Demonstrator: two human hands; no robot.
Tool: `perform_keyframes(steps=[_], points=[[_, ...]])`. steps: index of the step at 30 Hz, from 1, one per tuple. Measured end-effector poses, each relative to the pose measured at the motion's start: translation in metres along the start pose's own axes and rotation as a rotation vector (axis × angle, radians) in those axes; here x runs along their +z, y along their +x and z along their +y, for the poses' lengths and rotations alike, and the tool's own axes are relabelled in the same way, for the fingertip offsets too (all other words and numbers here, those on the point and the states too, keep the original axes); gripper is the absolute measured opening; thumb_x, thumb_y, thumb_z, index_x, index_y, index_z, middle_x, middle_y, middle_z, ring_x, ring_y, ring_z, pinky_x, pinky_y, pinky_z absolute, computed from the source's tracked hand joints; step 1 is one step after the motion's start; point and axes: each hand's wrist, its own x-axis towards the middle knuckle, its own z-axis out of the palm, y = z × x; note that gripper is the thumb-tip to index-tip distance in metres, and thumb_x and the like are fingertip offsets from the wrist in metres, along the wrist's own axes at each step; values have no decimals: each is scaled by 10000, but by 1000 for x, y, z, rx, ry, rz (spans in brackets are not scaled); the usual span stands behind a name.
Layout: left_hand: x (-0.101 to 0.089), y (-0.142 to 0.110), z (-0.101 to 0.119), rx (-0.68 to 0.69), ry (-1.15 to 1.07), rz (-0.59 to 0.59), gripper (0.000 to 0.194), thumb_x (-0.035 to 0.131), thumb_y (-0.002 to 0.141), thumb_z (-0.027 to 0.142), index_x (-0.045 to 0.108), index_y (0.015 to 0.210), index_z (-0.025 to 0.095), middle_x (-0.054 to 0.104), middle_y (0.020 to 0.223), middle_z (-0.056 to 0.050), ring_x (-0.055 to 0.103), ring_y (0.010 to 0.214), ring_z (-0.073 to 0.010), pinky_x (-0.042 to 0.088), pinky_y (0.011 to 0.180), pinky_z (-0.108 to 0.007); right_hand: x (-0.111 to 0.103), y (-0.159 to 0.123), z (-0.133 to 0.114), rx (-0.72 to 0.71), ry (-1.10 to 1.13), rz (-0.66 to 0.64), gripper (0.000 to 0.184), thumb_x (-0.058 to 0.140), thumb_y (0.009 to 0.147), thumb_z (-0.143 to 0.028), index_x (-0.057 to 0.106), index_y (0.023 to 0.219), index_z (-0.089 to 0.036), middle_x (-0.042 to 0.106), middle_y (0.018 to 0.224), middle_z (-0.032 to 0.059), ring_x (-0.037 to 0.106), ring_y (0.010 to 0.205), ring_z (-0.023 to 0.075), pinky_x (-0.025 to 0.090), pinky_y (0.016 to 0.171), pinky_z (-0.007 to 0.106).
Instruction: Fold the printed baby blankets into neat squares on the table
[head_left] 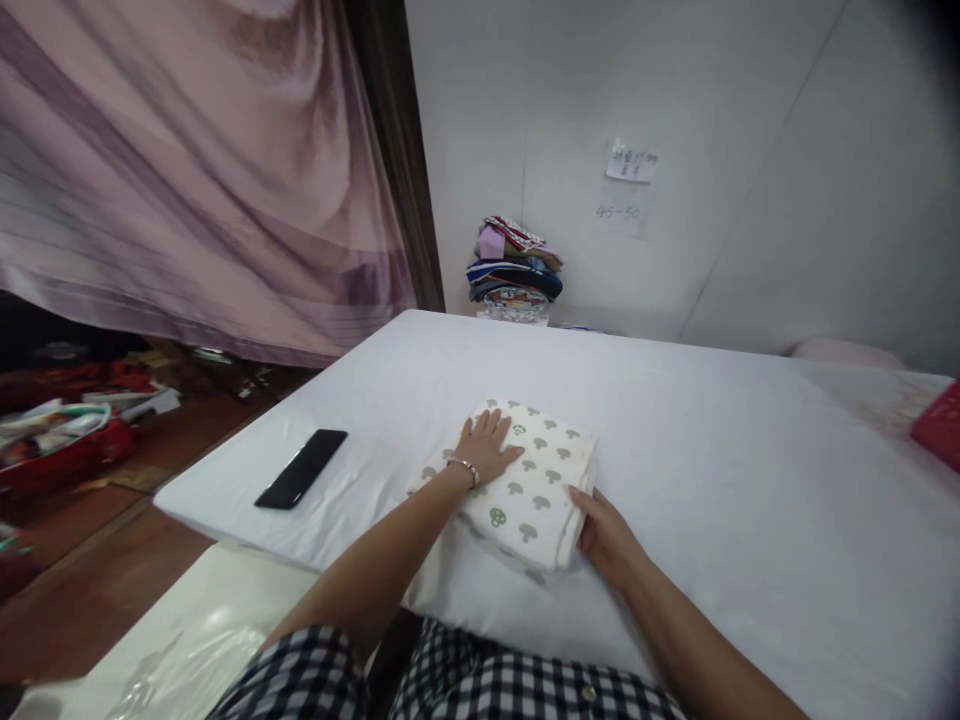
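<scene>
A white cloth printed with grey and green mushrooms [536,480] lies folded into a thick square near the front edge of the white table. My left hand [486,450], with a bracelet at the wrist, rests flat on top of it with fingers spread. At the right side of the bundle, my right hand [604,535] grips the folded edge, thumb on top and the other fingers partly hidden underneath or behind it.
A black phone [301,469] lies left on the white-covered table [712,450]. Folded clothes [516,270] are stacked by the wall beyond it. A pink curtain [225,180] hangs at left. Something red [939,430] sits at the right edge.
</scene>
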Motion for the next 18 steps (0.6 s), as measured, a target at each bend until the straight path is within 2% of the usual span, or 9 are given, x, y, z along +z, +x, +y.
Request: perform_keyframes(steps=[5,8,13,16,18], points=[[-4,3,3,-3,-17,3,733,241,826,644,251,1411,203,131,1501,-69,81,1374,-271,75,1085,-513,-9,21,-20,-54,-2,77,379,671,711,-324,608,1048,-162,679,1003,87,628,904,238,512,737,334],[-11,3,3,-38,-95,-14,663,292,833,608,309,1383,236,179,1494,-50,113,1372,-253,100,1087,-496,-13,36,-31,-16,39,121,284,619,752,-337,636,950,-134,689,945,94,628,890,225,505,747,314],[-24,-12,-18,-245,-311,84,566,397,814,549,442,1284,238,327,1438,-71,283,1319,-247,217,1066,-425,-16,53,-41,36,32,113,338,590,768,-419,622,965,-147,686,932,92,626,889,226,493,778,340],[-27,-23,-37,-399,-466,84,587,455,779,541,481,1238,177,436,1358,-139,403,1237,-290,287,1022,-420,-16,61,-45,-17,-62,96,397,624,729,-450,611,997,-157,691,901,86,628,865,224,488,781,354],[-29,-24,-46,-442,-530,60,588,449,777,552,504,1206,154,494,1299,-160,450,1195,-302,317,995,-422,-16,66,-49,-64,-130,79,423,664,696,-405,600,1028,-153,693,881,87,630,849,226,487,778,363]])
